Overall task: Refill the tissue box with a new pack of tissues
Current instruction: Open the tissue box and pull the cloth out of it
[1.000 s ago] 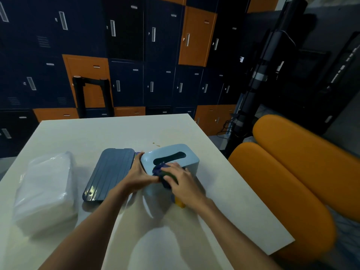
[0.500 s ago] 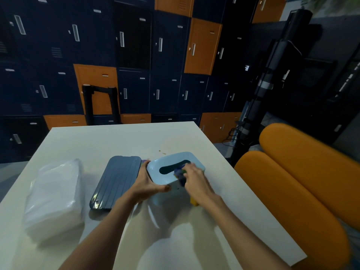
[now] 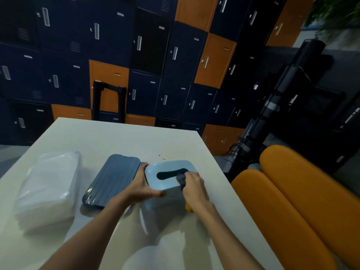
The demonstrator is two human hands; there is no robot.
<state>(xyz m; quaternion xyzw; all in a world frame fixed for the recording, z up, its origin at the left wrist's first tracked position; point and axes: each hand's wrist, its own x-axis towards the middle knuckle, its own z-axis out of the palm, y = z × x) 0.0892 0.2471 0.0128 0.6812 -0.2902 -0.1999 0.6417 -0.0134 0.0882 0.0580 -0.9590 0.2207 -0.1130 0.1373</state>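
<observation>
A pale blue tissue box (image 3: 169, 195) with a dark curved slot on top stands on the white table (image 3: 109, 141). My left hand (image 3: 140, 185) grips its near left corner. My right hand (image 3: 193, 185) holds a crumpled dark blue cloth (image 3: 180, 179) against the right end of the slot. A small yellow object (image 3: 188, 207) shows under my right wrist. The dark grey ribbed lid (image 3: 113, 180) lies flat just left of the box. A new pack of tissues (image 3: 48, 188) in clear plastic lies at the left of the table.
Two orange padded seat cushions (image 3: 303, 195) stand close to the table's right edge. Black stands and cables (image 3: 272, 106) rise behind them. Dark blue and orange lockers (image 3: 148, 61) fill the back wall, with a black frame (image 3: 109, 100) behind the table's far edge.
My right hand with the cloth has slid from the box's near side up to the right end of the slot. My left hand keeps its grip. The view has tilted upward.
</observation>
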